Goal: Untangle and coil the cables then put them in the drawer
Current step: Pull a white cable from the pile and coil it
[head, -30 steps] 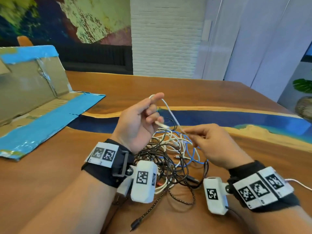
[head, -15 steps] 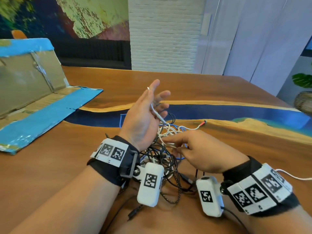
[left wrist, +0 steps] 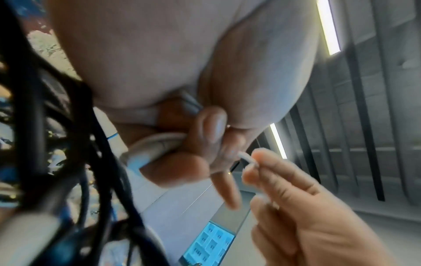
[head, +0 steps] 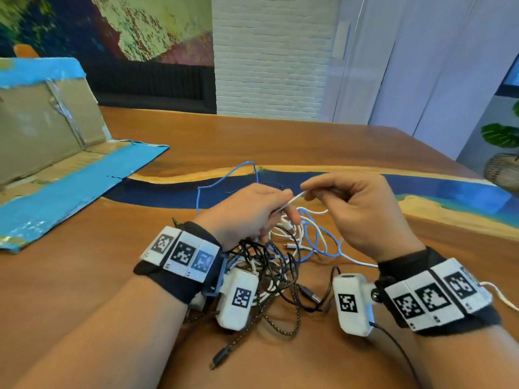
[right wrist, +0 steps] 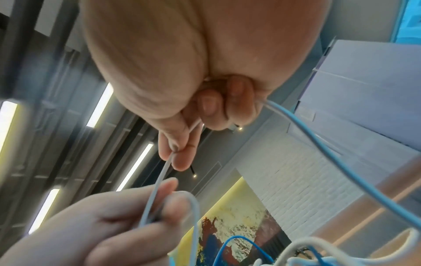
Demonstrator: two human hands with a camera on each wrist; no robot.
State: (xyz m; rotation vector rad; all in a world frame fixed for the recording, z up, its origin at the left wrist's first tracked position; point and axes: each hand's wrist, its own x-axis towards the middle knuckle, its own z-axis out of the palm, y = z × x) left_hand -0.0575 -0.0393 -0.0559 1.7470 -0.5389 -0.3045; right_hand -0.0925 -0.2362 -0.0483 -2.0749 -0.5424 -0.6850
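A tangle of black, white and blue cables (head: 278, 265) lies on the wooden table (head: 84, 276) between my wrists. Both hands hover just above it. My left hand (head: 252, 211) curls its fingers round a thin white cable (head: 292, 202), also seen as the white cable (right wrist: 157, 190) in the right wrist view. My right hand (head: 351, 209) pinches that same strand between thumb and forefinger a short way along it; the pinched white cable (left wrist: 247, 158) shows in the left wrist view. A blue cable (head: 224, 178) loops out behind the left hand. No drawer is in view.
A flattened cardboard box with blue tape (head: 56, 175) lies at the table's left. A braided black cable with a plug (head: 222, 357) trails toward the near edge. A white lead (head: 502, 299) runs off right. A potted plant (head: 502, 153) stands beyond the far right edge.
My left hand, open and raised before, has dropped and curled round the white cable. The right hand has risen from the pile to pinch the same strand. A blue loop now lies farther out.
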